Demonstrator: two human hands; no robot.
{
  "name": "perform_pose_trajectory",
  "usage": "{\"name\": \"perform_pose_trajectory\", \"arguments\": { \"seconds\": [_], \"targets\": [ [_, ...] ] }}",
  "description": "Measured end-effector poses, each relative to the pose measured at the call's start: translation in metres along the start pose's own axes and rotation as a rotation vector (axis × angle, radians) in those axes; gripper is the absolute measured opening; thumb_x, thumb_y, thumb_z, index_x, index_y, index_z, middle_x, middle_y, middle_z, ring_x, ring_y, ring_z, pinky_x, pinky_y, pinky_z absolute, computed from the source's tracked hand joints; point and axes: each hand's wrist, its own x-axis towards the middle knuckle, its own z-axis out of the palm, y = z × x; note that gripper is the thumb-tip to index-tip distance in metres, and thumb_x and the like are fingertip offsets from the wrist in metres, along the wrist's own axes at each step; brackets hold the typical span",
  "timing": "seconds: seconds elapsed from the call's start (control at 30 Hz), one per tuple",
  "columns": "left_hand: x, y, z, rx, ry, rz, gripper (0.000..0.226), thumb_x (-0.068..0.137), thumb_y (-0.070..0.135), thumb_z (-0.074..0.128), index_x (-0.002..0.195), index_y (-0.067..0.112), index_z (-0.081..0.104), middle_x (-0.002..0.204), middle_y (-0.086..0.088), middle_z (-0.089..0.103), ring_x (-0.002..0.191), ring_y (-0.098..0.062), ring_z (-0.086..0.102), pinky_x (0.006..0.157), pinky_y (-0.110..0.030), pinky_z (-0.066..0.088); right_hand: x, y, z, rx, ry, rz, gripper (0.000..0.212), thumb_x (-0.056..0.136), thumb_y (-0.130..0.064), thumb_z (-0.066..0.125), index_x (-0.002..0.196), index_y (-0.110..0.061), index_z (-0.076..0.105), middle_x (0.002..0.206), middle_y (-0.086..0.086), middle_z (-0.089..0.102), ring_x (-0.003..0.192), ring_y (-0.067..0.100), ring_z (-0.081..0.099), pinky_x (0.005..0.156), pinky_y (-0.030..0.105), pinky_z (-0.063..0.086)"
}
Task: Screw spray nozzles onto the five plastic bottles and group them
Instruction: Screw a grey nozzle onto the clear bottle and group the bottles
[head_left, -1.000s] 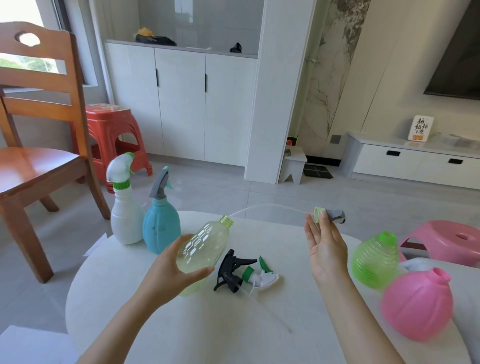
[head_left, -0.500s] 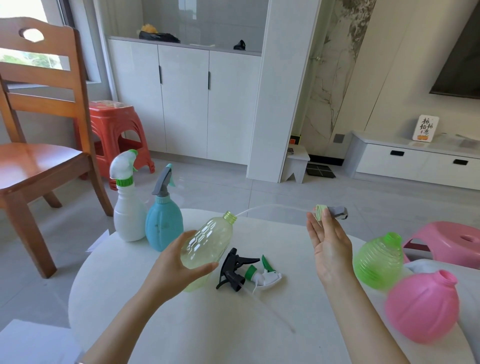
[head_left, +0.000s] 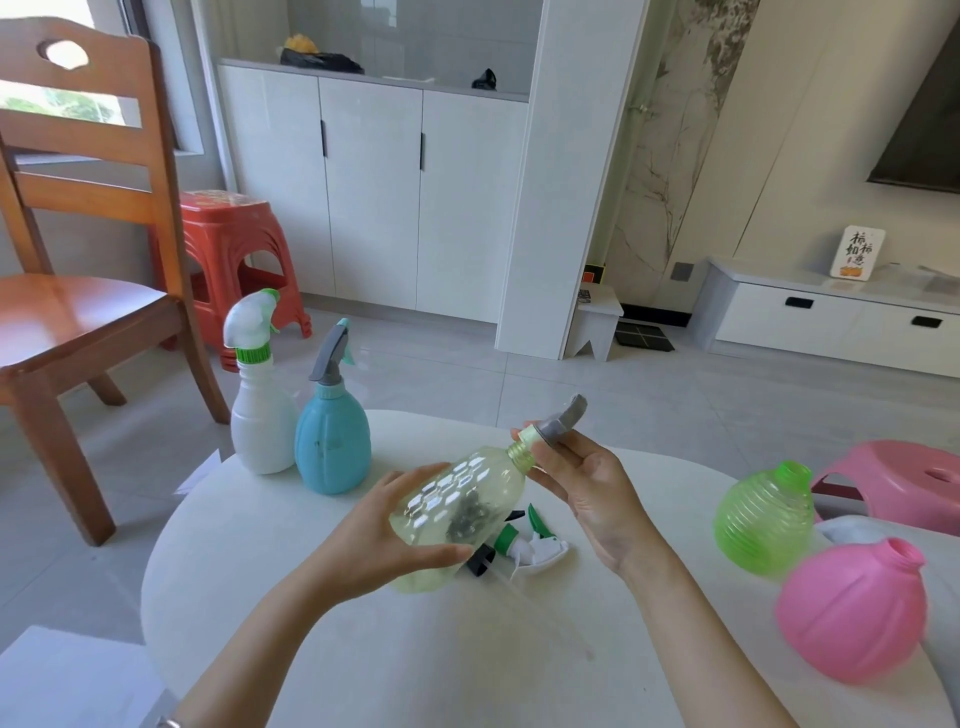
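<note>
My left hand (head_left: 384, 540) grips the third bottle (head_left: 457, 509), my right hand (head_left: 597, 488) pinches the nozzle (head_left: 558, 423) at its neck; next, I judge, seat it square and twist.

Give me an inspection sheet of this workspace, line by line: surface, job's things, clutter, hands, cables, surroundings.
Surface: white round table.
Job's things: white bottle and blue bottle upright, nozzles on, side by side; clear bottle held tilted, grey nozzle at its neck; green bottle and pink bottle at right, necks open; black nozzle and white-green nozzle lie loose.
Clutter: white item behind the pink bottle, unclear.
Hands: left hand grips the clear bottle; right hand pinches the grey nozzle.
Cables: nothing seen.
Surroundings: wooden chair, red stool, pink stool, white cabinets.
</note>
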Motion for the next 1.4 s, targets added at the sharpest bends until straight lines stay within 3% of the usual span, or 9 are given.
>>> {"name": "perform_pose_trajectory", "arguments": {
  "seconds": [0.23,0.4,0.57,0.67,0.87,0.97,1.13,1.3,1.4],
  "targets": [
    [0.001,0.011,-0.005,-0.363,-0.069,-0.06,0.07,0.052,0.052,0.083,0.117,0.053,0.057,0.111,0.026,0.067,0.102,0.003,0.064,0.077,-0.011,0.052,0.001,-0.009,-0.002,-0.018,-0.029,-0.053,0.043,0.068,-0.035,0.077,0.105,-0.014,0.071,0.111,0.001,0.073,0.11,0.013,0.065,0.089,0.021,0.051],
    [0.003,0.011,0.008,-0.709,-0.064,-0.26,0.093,0.047,0.05,0.085,0.132,0.034,0.049,0.123,-0.003,0.065,0.099,-0.027,0.071,0.09,-0.046,0.054,0.003,-0.01,-0.001,-0.027,0.094,-0.188,0.033,0.068,-0.024,0.075,0.1,-0.015,0.072,0.108,0.002,0.074,0.106,0.012,0.067,0.085,0.018,0.051],
    [0.006,0.012,0.014,-0.95,0.041,-0.342,0.083,0.061,0.051,0.083,0.131,0.02,0.051,0.116,-0.004,0.071,0.097,-0.02,0.072,0.069,-0.027,0.057,0.003,-0.009,-0.001,-0.106,0.082,-0.165,0.036,0.071,-0.026,0.074,0.104,-0.013,0.071,0.107,0.003,0.074,0.108,0.015,0.066,0.097,0.027,0.049],
    [0.007,0.014,0.019,-1.044,-0.021,-0.345,0.065,0.068,0.053,0.066,0.125,0.023,0.058,0.114,-0.002,0.073,0.1,-0.014,0.071,0.081,-0.03,0.05,0.005,-0.009,-0.002,-0.107,0.103,-0.143,0.036,0.069,-0.031,0.075,0.103,-0.02,0.073,0.11,0.0,0.073,0.111,0.013,0.064,0.099,0.027,0.047],
    [0.011,0.008,0.012,-0.972,-0.004,-0.355,0.062,0.069,0.069,0.055,0.117,0.031,0.062,0.121,0.001,0.067,0.099,-0.027,0.072,0.079,-0.044,0.059,0.001,-0.001,-0.004,-0.089,0.148,-0.112,0.026,0.074,-0.032,0.069,0.096,-0.018,0.073,0.1,-0.002,0.075,0.1,0.012,0.068,0.082,0.017,0.052],
    [0.01,0.009,0.01,-0.839,0.012,-0.294,0.059,0.065,0.068,0.065,0.11,0.031,0.061,0.118,0.001,0.067,0.096,-0.019,0.073,0.076,-0.035,0.059,0.0,0.003,-0.007,-0.12,0.207,-0.074,0.022,0.077,-0.03,0.068,0.092,-0.015,0.073,0.092,-0.001,0.077,0.092,0.011,0.07,0.08,0.019,0.055],
    [0.008,0.003,0.0,-0.752,-0.099,-0.166,0.096,0.054,0.049,0.088,0.135,0.025,0.042,0.118,0.009,0.07,0.109,-0.01,0.066,0.086,-0.024,0.054,-0.003,0.006,-0.007,-0.015,0.219,0.027,0.032,0.075,-0.037,0.066,0.093,-0.012,0.073,0.1,0.007,0.075,0.097,0.013,0.069,0.083,0.021,0.055],
    [0.004,0.008,-0.005,-0.727,-0.12,-0.263,0.071,0.068,0.075,0.043,0.124,0.031,0.052,0.114,-0.007,0.071,0.079,-0.023,0.073,0.063,-0.033,0.058,-0.002,-0.004,-0.004,-0.076,0.155,-0.023,0.041,0.071,-0.04,0.068,0.099,-0.01,0.071,0.098,0.003,0.076,0.099,0.013,0.069,0.078,0.021,0.055],
    [0.001,0.007,-0.002,-0.658,-0.029,-0.132,0.071,0.069,0.062,0.065,0.13,0.039,0.038,0.128,-0.001,0.061,0.092,-0.015,0.072,0.075,-0.026,0.057,-0.002,-0.003,-0.002,-0.045,0.225,-0.005,0.042,0.067,-0.041,0.069,0.096,-0.011,0.072,0.095,0.005,0.076,0.095,0.013,0.07,0.074,0.021,0.056]
  ]
}}
